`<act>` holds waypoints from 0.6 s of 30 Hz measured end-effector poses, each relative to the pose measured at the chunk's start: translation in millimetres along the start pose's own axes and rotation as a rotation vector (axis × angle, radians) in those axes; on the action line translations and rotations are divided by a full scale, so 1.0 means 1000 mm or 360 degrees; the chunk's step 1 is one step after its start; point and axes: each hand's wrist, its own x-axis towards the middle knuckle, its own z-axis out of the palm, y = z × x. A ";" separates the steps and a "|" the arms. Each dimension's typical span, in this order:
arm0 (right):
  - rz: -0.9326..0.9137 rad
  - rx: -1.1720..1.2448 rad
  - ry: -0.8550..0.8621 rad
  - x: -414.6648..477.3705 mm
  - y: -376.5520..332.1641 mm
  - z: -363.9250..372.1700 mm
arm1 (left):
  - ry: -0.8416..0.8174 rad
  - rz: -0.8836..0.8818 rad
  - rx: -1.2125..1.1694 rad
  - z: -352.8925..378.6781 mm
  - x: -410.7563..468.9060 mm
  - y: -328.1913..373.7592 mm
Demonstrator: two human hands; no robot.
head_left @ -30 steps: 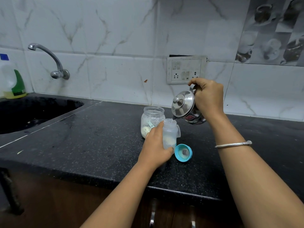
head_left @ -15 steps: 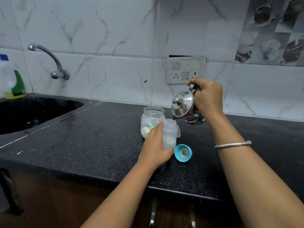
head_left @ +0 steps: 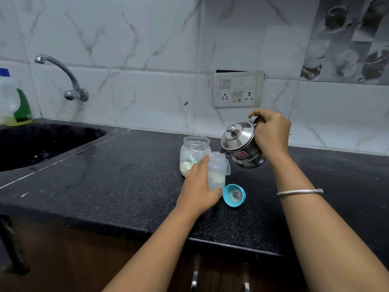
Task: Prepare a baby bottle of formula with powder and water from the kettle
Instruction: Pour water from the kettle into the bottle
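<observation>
Since the earlier frame the kettle (head_left: pixel 242 144) has tipped back a little, so its lid faces more upward, and the right hand (head_left: pixel 271 133) sits slightly lower. This hand has its fingers curled around the kettle's handle and holds it in the air above the worktop (head_left: pixel 126 175). The spout is just beside the open mouth of the baby bottle (head_left: pixel 216 169), at 2 o'clock from it. I cannot tell whether water is running.

The left hand (head_left: pixel 197 186) grips the baby bottle from its 9 o'clock side, thumb in front. The baby bottle stands upright on the worktop, with pale contents in its lower half.

At 10 o'clock from the baby bottle, just behind it, stands the open powder jar (head_left: pixel 194 152), with a scoop inside. At 4 o'clock lies the blue cap (head_left: pixel 234 195), just beside the bottle's base.

A bangle (head_left: pixel 299 192) is on the right forearm.
</observation>
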 end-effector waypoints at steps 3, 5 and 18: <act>0.0098 0.0027 0.0029 -0.002 0.008 -0.001 | 0.0003 0.0000 -0.0012 0.000 0.000 0.000; 0.0151 0.0056 0.0049 -0.004 0.013 -0.001 | 0.0002 0.0003 -0.0013 0.000 0.000 0.000; 0.0011 0.0032 0.0076 0.004 0.001 -0.002 | -0.0002 -0.0004 -0.0016 0.000 0.000 0.001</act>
